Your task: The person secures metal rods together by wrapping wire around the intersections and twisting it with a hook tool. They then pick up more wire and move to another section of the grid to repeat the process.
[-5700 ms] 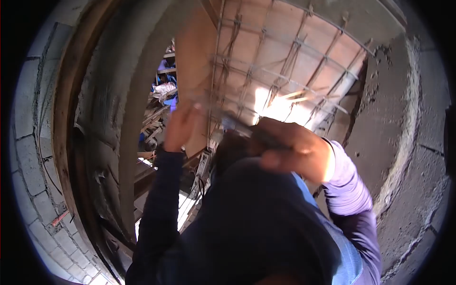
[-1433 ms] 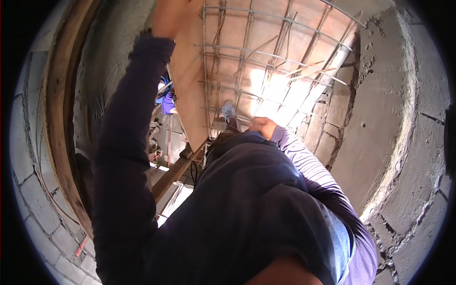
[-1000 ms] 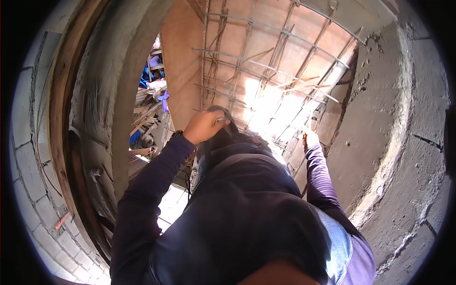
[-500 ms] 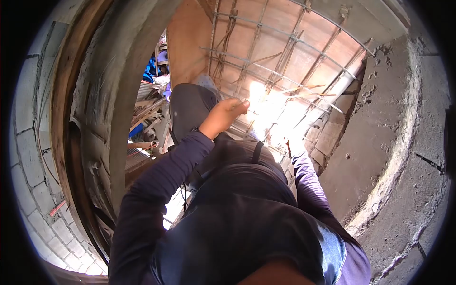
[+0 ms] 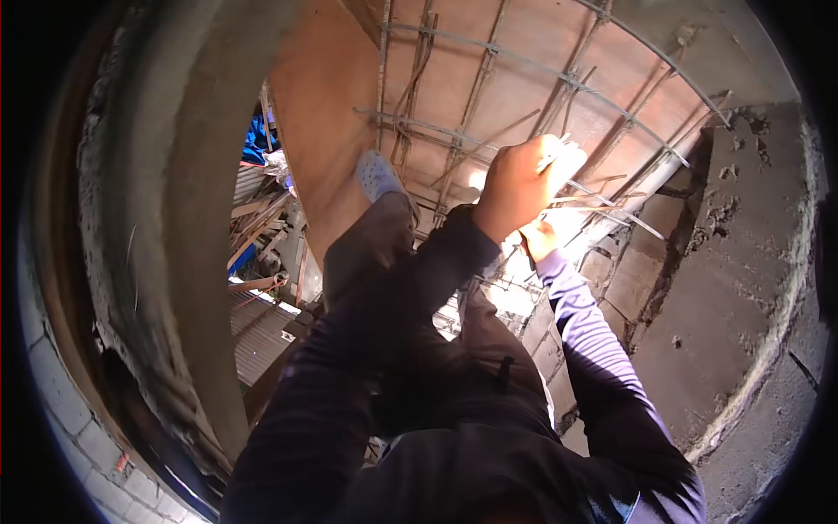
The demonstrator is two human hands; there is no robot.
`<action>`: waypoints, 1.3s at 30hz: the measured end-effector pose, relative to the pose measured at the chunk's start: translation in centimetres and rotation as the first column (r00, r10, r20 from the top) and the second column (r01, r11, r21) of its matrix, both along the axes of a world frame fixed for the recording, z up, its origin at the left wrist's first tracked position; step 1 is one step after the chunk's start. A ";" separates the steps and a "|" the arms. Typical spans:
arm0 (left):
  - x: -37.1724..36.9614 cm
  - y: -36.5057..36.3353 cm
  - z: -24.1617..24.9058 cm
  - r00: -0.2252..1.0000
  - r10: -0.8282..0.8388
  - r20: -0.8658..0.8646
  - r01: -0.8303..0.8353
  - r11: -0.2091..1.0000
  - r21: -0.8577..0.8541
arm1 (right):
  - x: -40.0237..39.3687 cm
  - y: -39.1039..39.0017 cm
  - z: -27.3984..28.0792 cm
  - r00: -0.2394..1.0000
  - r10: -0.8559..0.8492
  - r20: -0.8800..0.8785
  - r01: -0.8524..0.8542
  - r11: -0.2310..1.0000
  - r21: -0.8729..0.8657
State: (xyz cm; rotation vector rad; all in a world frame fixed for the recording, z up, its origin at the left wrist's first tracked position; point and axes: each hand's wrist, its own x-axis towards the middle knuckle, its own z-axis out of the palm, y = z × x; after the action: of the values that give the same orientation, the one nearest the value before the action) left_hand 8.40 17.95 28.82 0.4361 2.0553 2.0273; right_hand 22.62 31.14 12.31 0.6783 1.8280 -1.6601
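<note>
My left hand (image 5: 526, 182) is closed, its fingers curled in over the steel bars; strong glare hides what they grip. Just below and behind it, my right hand (image 5: 541, 238) also looks closed, partly covered by the left hand and washed out by sunlight. A small dark shape shows at its fingers, but I cannot make out what it is. Both hands are at the near side of a grid of steel reinforcing bars (image 5: 494, 49), laid over reddish-brown boards (image 5: 528, 26). Thin loose bar ends (image 5: 602, 208) stick out right of my hands.
My foot in a light, dotted shoe (image 5: 379, 175) rests beside a plywood panel (image 5: 319, 96). Left of it, an opening drops to scrap wood and corrugated sheet (image 5: 262, 332). A rough concrete beam (image 5: 733, 288) runs along the right, a concrete post (image 5: 196, 218) along the left.
My left hand has moved right and forward, from above my knee to the bars beside my right hand. My view and body have shifted, showing more of my legs.
</note>
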 end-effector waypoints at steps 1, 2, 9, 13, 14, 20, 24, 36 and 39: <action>-0.6 0.2 -0.3 0.999 0.028 -0.023 -0.027 0.999 0.020 | -2.3 -0.9 -0.7 1.000 -0.015 0.001 0.015 1.000 -0.018; -1.1 0.1 -1.3 0.990 0.079 -0.120 -0.077 0.997 0.015 | -5.0 -2.1 -1.5 0.999 -0.041 -0.016 0.041 0.999 -0.033; -2.4 -1.6 0.5 0.990 0.039 -0.134 -0.014 0.982 0.187 | -24.0 -12.3 -5.5 0.921 -0.382 -0.079 0.355 0.906 -0.231; -4.7 -2.5 0.5 0.911 0.144 -0.386 -0.014 0.947 0.321 | -30.4 -17.2 -12.8 0.809 -0.299 -0.506 0.310 0.949 -0.064; -5.1 -3.1 0.5 0.945 0.100 -0.311 -0.018 0.966 0.257 | -31.5 -18.4 -12.8 0.816 -0.522 -0.248 0.489 0.853 -0.184; -7.7 -3.6 1.0 0.952 0.150 -0.267 -0.067 0.952 0.298 | -33.8 -21.8 -13.1 0.676 -0.720 0.159 0.723 0.605 -0.333; -8.9 -4.1 1.3 0.954 0.119 -0.275 -0.034 0.956 0.293 | -34.1 -21.6 -9.8 0.613 -0.743 0.270 0.781 0.518 -0.348; -10.3 -4.8 1.3 0.946 0.152 -0.285 -0.053 0.943 0.328 | -33.6 -22.8 -9.7 0.516 -0.845 0.141 0.840 0.466 -0.278; -10.1 -4.5 1.1 0.944 0.151 -0.294 -0.040 0.936 0.350 | -33.8 -22.7 -9.7 0.538 -0.838 0.092 0.821 0.497 -0.280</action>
State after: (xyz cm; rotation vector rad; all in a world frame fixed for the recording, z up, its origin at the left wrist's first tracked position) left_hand -1.74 13.48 29.96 0.7835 1.9176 2.5297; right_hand -11.19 8.46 2.59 1.5662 1.2406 -2.5076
